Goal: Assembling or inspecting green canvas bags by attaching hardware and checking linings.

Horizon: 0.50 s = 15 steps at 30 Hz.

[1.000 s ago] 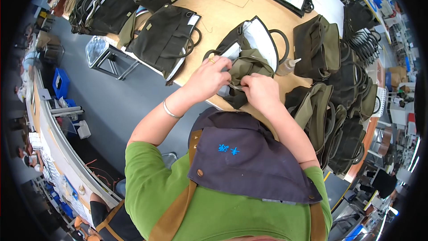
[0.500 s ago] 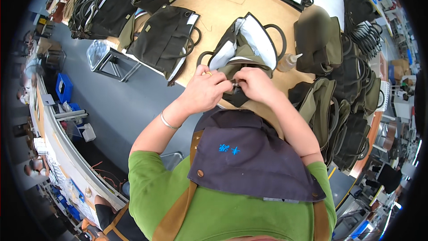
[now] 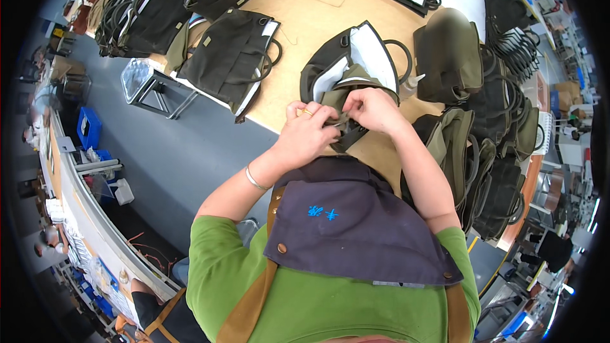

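An olive-and-black fabric bag [image 3: 321,57] with a white lining and black loop handles lies open at the table's near edge. My left hand [image 3: 308,130] has its fingers closed on the bag's near fabric edge; a ring and a bracelet are on this hand and wrist. Close beside it, my right hand [image 3: 375,109] pinches the olive fabric of the same bag with thumb and fingers. Whatever small part lies between the fingertips is too small to make out. Just right of the bag stands a small bottle [image 3: 412,86] with a pale pointed nozzle.
Another dark bag [image 3: 225,54] lies flat on the wooden table [image 3: 305,0] to the left. More dark bags [image 3: 152,22] are stacked at the far left. Several olive and black bags [image 3: 454,146] crowd the right side. A metal-framed stool [image 3: 149,92] stands by the table's left edge.
Both hands have shifted slightly on the bag's near edge, and the right one has lifted a little. The bag's opening and near handle have changed shape as its fabric moved.
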{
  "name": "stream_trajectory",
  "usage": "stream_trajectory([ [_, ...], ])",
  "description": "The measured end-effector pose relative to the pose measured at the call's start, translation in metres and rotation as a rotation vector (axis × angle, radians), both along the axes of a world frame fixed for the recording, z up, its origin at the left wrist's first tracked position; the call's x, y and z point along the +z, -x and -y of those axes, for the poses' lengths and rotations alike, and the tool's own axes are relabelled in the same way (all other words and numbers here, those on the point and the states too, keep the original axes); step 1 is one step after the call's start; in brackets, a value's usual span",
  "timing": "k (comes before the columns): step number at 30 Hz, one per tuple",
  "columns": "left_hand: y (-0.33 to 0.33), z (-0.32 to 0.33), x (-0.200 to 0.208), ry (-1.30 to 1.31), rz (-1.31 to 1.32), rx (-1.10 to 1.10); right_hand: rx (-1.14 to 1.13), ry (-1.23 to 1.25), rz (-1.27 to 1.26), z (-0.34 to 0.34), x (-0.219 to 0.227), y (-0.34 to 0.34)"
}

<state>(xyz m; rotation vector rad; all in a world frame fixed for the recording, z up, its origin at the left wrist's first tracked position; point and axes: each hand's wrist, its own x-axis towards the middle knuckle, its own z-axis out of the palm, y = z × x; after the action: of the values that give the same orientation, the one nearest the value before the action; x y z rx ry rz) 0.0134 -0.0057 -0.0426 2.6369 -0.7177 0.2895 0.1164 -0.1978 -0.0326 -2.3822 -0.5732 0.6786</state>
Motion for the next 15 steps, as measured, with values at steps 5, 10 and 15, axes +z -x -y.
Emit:
stream_trajectory([
  [5, -0.011, -0.006, -0.005, 0.02, 0.106, 0.046, 0.204, 0.369, 0.242, -0.024, 0.034, 0.023],
  [10, -0.021, -0.011, -0.004, -0.016, 0.138, -0.042, 0.119, 0.095, 0.147, -0.012, -0.012, 0.013],
  [15, -0.048, -0.024, 0.049, 0.051, 0.193, -0.044, 0.255, -0.052, 0.165, -0.007, 0.062, -0.011],
])
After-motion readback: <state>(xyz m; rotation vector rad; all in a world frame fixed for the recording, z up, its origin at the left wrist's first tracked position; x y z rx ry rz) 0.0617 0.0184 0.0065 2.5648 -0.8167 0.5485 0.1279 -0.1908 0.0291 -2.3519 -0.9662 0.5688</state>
